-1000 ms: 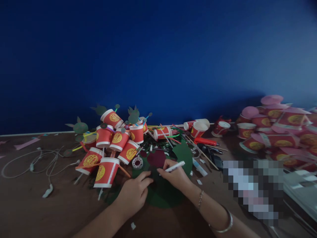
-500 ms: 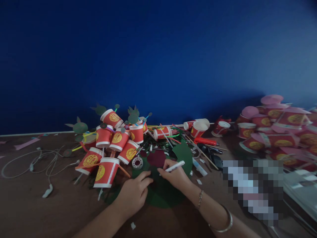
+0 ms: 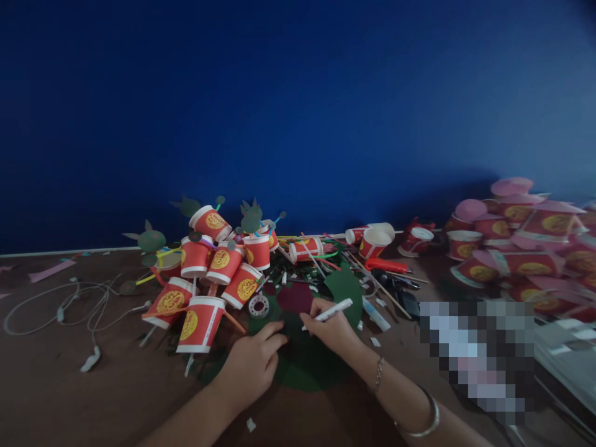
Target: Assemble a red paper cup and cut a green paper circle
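Note:
My right hand (image 3: 331, 329) grips a white marker pen (image 3: 336, 309), its tip low over dark green paper (image 3: 316, 375) on the table. My left hand (image 3: 254, 360) rests on the left part of the same paper, fingers stretched out and apart, pressing on it. A dark patch lies between the two hands; its outline is hard to make out. Just beyond them is a dark red paper piece (image 3: 295, 298). A roll of tape (image 3: 258, 306) sits beyond my left hand, and a curved green paper piece (image 3: 345, 288) lies beyond my right.
Red paper cups with rabbit-like paper heads (image 3: 151, 239) are heaped at left, near white earphones (image 3: 90, 360). Scraps, sticks and an orange-red tool (image 3: 387, 266) lie behind. More cups with pink paper (image 3: 537, 267) pile up at right, by a blurred-out patch. A blue wall (image 3: 298, 112) stands behind.
My right hand has shifted slightly to the right with the marker pen, whose tip moved a little right and down. My left hand stays where it was.

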### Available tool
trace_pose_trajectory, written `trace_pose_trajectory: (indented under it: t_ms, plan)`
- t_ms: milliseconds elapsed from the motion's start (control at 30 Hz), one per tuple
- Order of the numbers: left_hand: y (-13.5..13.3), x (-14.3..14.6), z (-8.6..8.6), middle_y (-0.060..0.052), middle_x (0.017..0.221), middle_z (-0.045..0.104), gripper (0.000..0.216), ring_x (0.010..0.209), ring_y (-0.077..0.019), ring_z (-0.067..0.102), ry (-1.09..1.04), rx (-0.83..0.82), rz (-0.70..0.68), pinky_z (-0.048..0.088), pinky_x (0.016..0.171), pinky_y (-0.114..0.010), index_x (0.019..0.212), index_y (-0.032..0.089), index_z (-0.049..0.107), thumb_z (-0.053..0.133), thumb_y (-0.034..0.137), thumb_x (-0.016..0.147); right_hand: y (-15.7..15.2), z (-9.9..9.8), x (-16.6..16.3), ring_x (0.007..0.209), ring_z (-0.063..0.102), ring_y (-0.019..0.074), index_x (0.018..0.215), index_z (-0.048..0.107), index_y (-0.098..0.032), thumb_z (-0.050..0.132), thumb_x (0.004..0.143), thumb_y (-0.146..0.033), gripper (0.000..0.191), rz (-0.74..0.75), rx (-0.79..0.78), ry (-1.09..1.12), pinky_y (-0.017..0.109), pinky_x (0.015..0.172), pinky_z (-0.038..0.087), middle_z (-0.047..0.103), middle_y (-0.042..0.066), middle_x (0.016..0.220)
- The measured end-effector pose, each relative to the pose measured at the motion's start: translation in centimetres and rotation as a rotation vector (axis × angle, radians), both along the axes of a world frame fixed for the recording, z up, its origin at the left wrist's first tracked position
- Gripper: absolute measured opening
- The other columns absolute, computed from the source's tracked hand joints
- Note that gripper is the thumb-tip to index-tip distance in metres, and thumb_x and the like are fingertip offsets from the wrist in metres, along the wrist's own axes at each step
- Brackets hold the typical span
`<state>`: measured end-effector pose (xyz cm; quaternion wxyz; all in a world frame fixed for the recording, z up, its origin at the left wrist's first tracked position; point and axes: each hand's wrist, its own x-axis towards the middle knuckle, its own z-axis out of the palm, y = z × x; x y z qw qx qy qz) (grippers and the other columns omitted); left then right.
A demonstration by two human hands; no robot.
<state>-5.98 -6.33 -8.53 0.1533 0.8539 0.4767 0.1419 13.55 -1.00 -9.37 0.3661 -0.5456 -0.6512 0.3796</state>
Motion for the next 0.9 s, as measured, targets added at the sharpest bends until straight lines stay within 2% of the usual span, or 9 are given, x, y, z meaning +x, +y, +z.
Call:
trace_pose_trajectory:
  t_ms: [667,900]
  plan:
    - [0.02,0.02,0.14,-0.003,0.129,0.053,0.04,0.092,-0.0177,0.064,-0.008,-0.003,0.004,0.053,0.079,-0.03,0.109,0.024,0.059,0.039,0.006,0.079,-0.06,-0.01,0.06,0.046,0.031,0.0082,0.051,0.034,-0.02,0.051,0.066,-0.027,0.023,0.075,0.091,-0.112,0.021,0.043,0.021,0.035,-0.006,0.047]
    - [0.09,0.0,-0.22,-0.002,0.13,0.052,0.041,0.094,-0.0178,0.064,-0.019,0.0,-0.003,0.053,0.079,-0.03,0.109,0.025,0.059,0.038,0.006,0.08,-0.01,-0.21,0.06,0.046,0.03,0.0081,0.052,0.034,-0.021,0.052,0.068,-0.027,0.025,0.037,0.073,-0.087,0.021,0.043,0.021,0.033,-0.006,0.047]
